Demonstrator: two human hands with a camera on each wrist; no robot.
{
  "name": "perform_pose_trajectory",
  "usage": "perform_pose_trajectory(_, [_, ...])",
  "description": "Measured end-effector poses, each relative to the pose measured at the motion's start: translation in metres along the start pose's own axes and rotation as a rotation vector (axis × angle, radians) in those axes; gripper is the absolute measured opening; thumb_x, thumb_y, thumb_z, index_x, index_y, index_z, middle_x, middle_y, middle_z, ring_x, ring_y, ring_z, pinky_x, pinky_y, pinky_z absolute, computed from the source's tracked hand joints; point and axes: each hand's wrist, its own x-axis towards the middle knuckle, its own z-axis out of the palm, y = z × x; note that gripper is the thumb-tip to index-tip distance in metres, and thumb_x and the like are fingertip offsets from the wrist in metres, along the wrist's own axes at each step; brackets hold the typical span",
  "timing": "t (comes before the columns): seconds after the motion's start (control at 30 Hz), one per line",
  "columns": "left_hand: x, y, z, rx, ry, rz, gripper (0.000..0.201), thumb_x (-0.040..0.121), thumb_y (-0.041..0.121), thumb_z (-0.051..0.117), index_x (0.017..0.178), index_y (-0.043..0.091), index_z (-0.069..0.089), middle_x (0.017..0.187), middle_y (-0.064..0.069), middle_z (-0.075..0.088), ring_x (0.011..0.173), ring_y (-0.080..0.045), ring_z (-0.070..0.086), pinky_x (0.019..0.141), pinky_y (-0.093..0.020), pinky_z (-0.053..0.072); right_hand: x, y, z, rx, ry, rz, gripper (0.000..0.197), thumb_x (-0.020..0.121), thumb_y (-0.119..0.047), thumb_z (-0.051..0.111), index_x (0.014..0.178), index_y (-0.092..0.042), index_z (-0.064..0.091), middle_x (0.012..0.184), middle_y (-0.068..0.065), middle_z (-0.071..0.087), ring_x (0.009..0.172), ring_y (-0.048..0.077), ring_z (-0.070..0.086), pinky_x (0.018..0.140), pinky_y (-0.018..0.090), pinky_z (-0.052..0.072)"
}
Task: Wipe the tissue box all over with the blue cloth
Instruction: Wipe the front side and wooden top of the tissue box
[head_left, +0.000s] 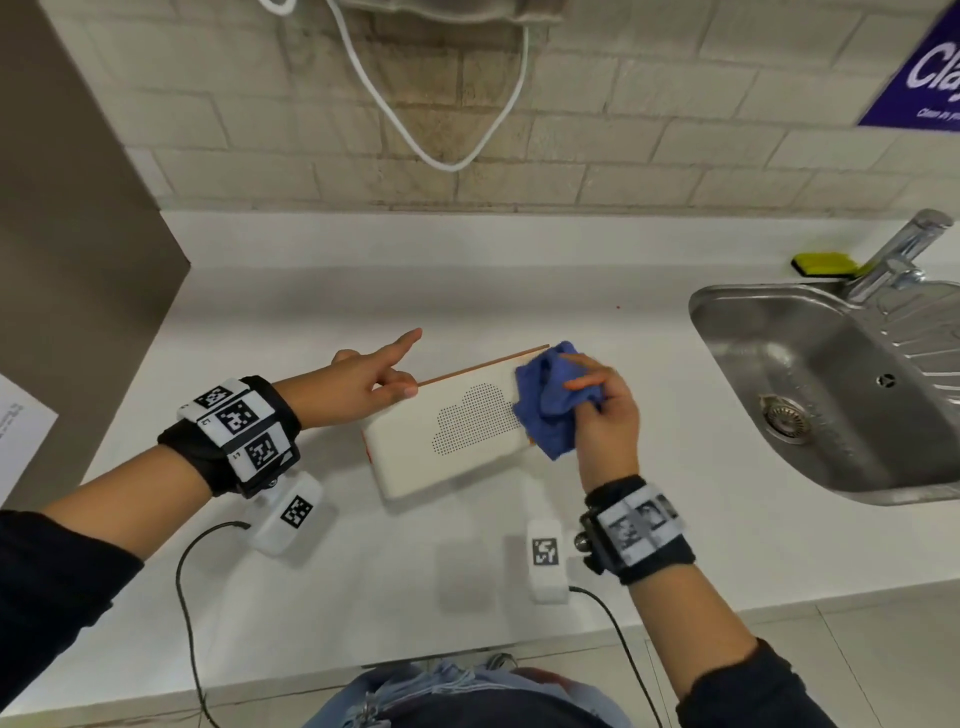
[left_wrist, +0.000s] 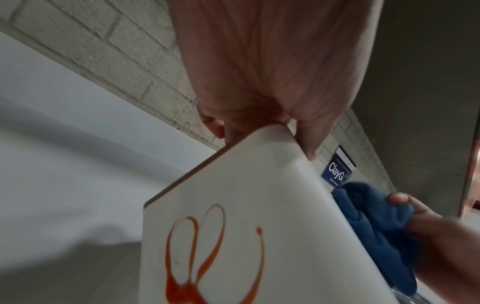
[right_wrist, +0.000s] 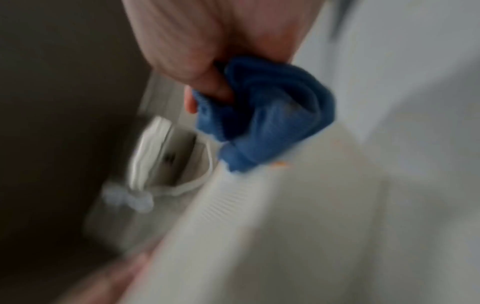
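The white tissue box (head_left: 457, 431) stands tilted on the counter, its broad face with a dotted cloud pattern turned up. An orange drawing marks its end face (left_wrist: 221, 257). My left hand (head_left: 374, 382) pinches the box's far left corner between thumb and fingers, index finger pointing out. My right hand (head_left: 597, 410) grips the bunched blue cloth (head_left: 550, 400) and presses it against the box's right end. In the blurred right wrist view the blue cloth (right_wrist: 265, 115) touches the box's (right_wrist: 298, 226) edge.
A steel sink (head_left: 831, 395) with a tap (head_left: 898, 254) lies to the right, a yellow sponge (head_left: 826, 264) behind it. Two white tagged devices (head_left: 291, 512) (head_left: 545, 558) with black cables sit near the counter's front edge. A brown cabinet side (head_left: 78, 234) stands at the left.
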Motion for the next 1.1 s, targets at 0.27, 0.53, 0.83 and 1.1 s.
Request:
perform_pose_trajectory(0.27, [0.001,-0.005,0.000,-0.008,-0.024,0.048,0.067,0.094,0.033,0.045,0.143,0.040,0.001,0.084,0.053,0.056,0.123,-0.016,0.050,0.116,-0.044,0.019,-0.025,0.016,-0.022,-0.783,-0.486,-0.249,0.068,0.073,0.001,0.052,0.136,-0.017,0.034,0.151,-0.002,0.022,0.144,0.018,0.000,0.115,0.029,0.010])
perform_pose_trajectory(0.53, [0.002,-0.007,-0.002,-0.010,-0.035,0.044,0.064,0.094,0.036,0.044,0.139,0.049,0.002,0.083,0.052,0.057,0.127,-0.016,0.047,0.116,-0.042,0.021,-0.029,0.029,0.007,-0.913,-0.610,-0.421,0.065,0.073,0.015,0.043,0.134,-0.008,0.037,0.146,0.019,0.033,0.140,0.030,0.015,0.118,0.040,0.011])
perform_pose_trajectory(0.83, [-0.003,0.005,0.003,0.099,-0.021,0.083,0.064,0.083,0.044,0.026,0.143,0.022,0.025,0.124,0.008,0.061,0.119,-0.019,0.051,0.111,-0.036,0.024,-0.020,0.042,-0.037,-0.921,-0.794,-0.594,0.025,0.095,-0.011,0.041,0.103,-0.024,0.060,0.140,0.000,0.045,0.143,0.013,0.012,0.116,0.038,0.008])
perform_pose_trajectory(1.1, [-0.003,0.002,0.015,0.094,0.004,0.131,0.069,0.084,0.053,0.024,0.146,0.027,0.009,0.103,0.027,0.063,0.086,0.008,0.049,0.101,-0.026,0.017,0.006,0.011,0.000,-0.645,-0.297,-0.265,0.046,0.078,-0.003,0.041,0.116,-0.026,0.054,0.133,-0.002,0.044,0.132,0.009,0.034,0.112,0.027,0.028])
